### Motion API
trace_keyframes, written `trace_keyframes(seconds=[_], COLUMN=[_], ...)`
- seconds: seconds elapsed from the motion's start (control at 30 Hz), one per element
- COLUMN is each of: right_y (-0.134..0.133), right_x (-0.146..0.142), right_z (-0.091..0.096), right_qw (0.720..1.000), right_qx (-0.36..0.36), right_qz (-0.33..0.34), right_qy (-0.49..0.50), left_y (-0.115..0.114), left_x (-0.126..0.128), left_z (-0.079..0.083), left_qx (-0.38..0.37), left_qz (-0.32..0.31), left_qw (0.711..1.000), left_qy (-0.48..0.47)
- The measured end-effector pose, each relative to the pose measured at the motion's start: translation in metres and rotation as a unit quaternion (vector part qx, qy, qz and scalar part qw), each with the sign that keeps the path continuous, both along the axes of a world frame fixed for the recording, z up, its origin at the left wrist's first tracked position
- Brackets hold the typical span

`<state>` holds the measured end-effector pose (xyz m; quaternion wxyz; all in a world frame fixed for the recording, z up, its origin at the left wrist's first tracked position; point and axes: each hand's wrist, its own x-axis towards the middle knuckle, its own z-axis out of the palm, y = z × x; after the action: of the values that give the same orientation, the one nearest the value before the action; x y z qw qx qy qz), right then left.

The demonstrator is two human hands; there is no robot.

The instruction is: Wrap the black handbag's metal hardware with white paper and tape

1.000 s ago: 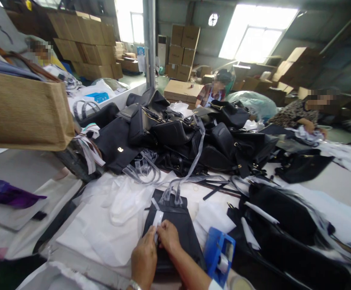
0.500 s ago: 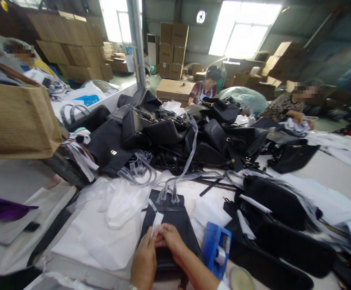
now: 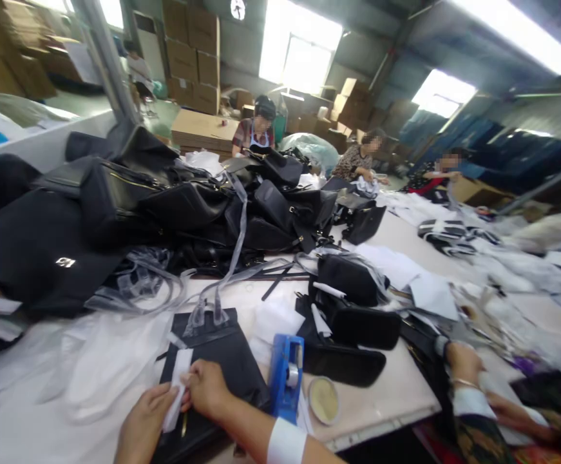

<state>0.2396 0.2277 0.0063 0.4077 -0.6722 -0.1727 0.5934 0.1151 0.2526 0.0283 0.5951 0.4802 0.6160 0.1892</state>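
2 bare hands (image 3: 207, 390) — 1 wide white band (image 3: 287, 442) around the right forearm (image 3: 251, 422).

On the white tabletop (image 3: 396, 398), a flat black leather-look bag (image 3: 234, 357) lay before the person, a narrow white paper strip (image 3: 181, 368) over its left part, between the left hand (image 3: 147, 415) and the right hand (image 3: 207, 390). Thin white crumpled wrapping sheets (image 3: 101, 374) spread left of the bag. Just right of it stood a blue plastic tape dispenser (image 3: 280, 374), with a round shallow yellowish tin (image 3: 323, 399) beside that and flat black pouches (image 3: 367, 328) behind the tin. A large heap of black bags (image 3: 183, 206) lay behind the bag; a co-worker's hand (image 3: 464, 364), far right, seemed to touch a blurred dark item (image 3: 427, 354).
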Motion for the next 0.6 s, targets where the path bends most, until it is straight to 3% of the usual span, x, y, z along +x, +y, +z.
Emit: trace_keyframes(seconds=[0.17, 0.27, 0.37, 0.43, 0.5, 0.6], right_y=[-0.005, -0.027, -0.080, -0.130, -0.181, -0.236], right_x=[0.008, 0.033, 0.085, 0.127, 0.157, 0.165], right_z=[0.010, 0.028, 0.049, 0.057, 0.054, 0.034], right_qw=[0.998, 0.993, 0.989, 0.970, 0.952, 0.956], right_qx=[0.042, 0.080, 0.101, 0.074, 0.013, -0.035], right_qz=[0.038, 0.067, 0.024, -0.074, -0.160, -0.184], right_qy=[-0.040, -0.058, -0.109, -0.219, -0.261, -0.226], left_y=[0.000, -0.002, -0.003, -0.004, -0.004, -0.004], left_x=[0.014, 0.015, 0.015, 0.016, 0.018, 0.020], left_z=[0.008, 0.007, 0.002, -0.001, -0.003, -0.004], left_qx=[-0.036, -0.071, -0.074, -0.064, -0.055, -0.050], left_qz=[-0.035, -0.023, -0.001, 0.002, -0.005, -0.017], left_qw=[0.999, 0.997, 0.997, 0.998, 0.998, 0.998], left_qy=[0.005, -0.027, -0.032, -0.025, -0.021, -0.015])
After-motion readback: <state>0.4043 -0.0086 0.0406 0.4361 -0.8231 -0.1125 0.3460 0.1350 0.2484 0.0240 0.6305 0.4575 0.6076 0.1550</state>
